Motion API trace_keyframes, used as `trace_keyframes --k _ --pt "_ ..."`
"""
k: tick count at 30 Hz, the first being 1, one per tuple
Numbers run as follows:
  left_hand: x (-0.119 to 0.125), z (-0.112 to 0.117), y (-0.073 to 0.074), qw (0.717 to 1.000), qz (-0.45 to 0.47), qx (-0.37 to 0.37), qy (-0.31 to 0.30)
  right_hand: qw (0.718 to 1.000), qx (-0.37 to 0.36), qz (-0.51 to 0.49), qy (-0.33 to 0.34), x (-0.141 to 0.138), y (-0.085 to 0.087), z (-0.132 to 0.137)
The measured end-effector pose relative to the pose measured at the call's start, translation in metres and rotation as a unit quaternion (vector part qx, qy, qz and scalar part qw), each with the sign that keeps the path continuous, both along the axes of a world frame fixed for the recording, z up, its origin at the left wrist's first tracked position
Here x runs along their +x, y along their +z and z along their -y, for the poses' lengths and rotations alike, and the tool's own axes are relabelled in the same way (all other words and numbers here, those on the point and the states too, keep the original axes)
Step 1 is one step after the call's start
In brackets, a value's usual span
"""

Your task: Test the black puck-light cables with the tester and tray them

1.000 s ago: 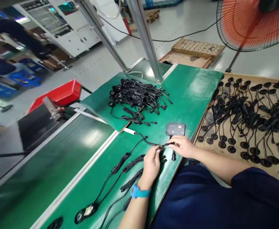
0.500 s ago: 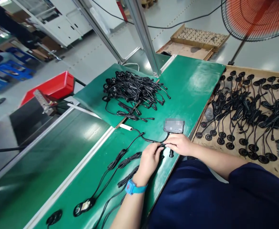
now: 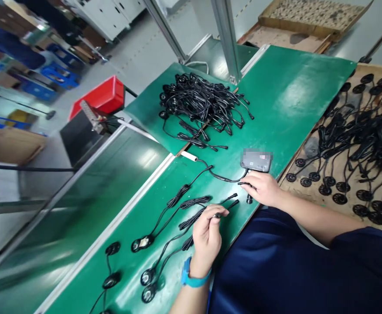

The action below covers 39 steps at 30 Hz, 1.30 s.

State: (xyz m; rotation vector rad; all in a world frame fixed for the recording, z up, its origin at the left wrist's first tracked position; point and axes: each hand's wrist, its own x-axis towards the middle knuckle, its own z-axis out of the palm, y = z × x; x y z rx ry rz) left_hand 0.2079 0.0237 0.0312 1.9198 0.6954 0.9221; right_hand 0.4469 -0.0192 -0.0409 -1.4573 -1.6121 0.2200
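Note:
My left hand (image 3: 207,231), with a blue wrist strap, is closed on a black cable connector (image 3: 217,215), whose round end shows at the fingertips. To the right, my right hand (image 3: 263,188) pinches another thin black cable end (image 3: 242,183). Just beyond it lies a dark grey box (image 3: 257,161), partly blurred out, with a short black lead and a black plug (image 3: 249,199) beside my right hand. Coiled black cables (image 3: 196,202) with round black heads (image 3: 148,277) lie around and left of my left hand. A white tube (image 3: 189,156) sits on a cable farther off.
A heap of black cables (image 3: 204,100) rests on the green table (image 3: 295,109) at the back. Many more cables lie on a wooden board (image 3: 295,192) to the right. A metal post (image 3: 225,39) rises behind. A red bin (image 3: 102,98) stands at left.
My hands, earlier together at one cable joint, are now apart, each with a separate connector end. My left hand has moved nearer my body. The camera view has shifted.

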Motion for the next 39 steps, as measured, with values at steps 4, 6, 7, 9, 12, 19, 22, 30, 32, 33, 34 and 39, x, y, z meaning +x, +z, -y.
trace_keyframes --k 4,6,7,9,12,19,22,30,32,33,34,39 --pt "-0.007 0.011 -0.005 0.999 0.032 -0.02 0.033 0.998 0.043 -0.03 -0.028 -0.003 0.009 0.003" --pt "-0.01 0.017 -0.008 0.998 0.043 -0.026 0.044 0.994 0.078 -0.066 -0.032 -0.014 0.021 0.009" --pt "-0.013 0.021 -0.009 0.997 0.045 -0.027 0.049 0.992 0.093 -0.086 -0.018 -0.022 0.029 0.013" --pt "-0.019 0.028 -0.011 0.998 0.035 -0.023 0.057 0.985 0.112 -0.125 0.045 -0.044 0.045 0.021" --pt "-0.03 0.038 -0.013 0.998 0.003 -0.005 0.057 0.969 0.125 -0.161 0.139 -0.076 0.062 0.028" --pt "-0.049 0.052 -0.014 0.996 -0.057 0.019 0.07 0.963 0.097 -0.16 0.196 -0.105 0.062 0.025" --pt "-0.051 0.055 -0.014 0.995 -0.07 0.038 0.067 0.965 0.083 -0.134 0.211 -0.108 0.056 0.025" --pt "-0.053 0.061 -0.018 0.995 -0.05 0.041 0.082 0.962 0.103 -0.126 0.219 -0.122 0.046 0.024" --pt "-0.054 0.061 -0.019 0.993 -0.055 0.045 0.091 0.963 0.102 -0.127 0.216 -0.126 0.043 0.023" --pt "-0.054 0.061 -0.02 0.993 -0.056 0.049 0.096 0.963 0.101 -0.127 0.213 -0.127 0.042 0.024" --pt "-0.055 0.061 -0.021 0.992 -0.056 0.053 0.099 0.964 0.1 -0.125 0.211 -0.127 0.043 0.024" --pt "-0.055 0.055 -0.023 0.986 -0.074 0.088 0.124 0.97 0.066 -0.08 0.22 -0.1 0.053 0.024"
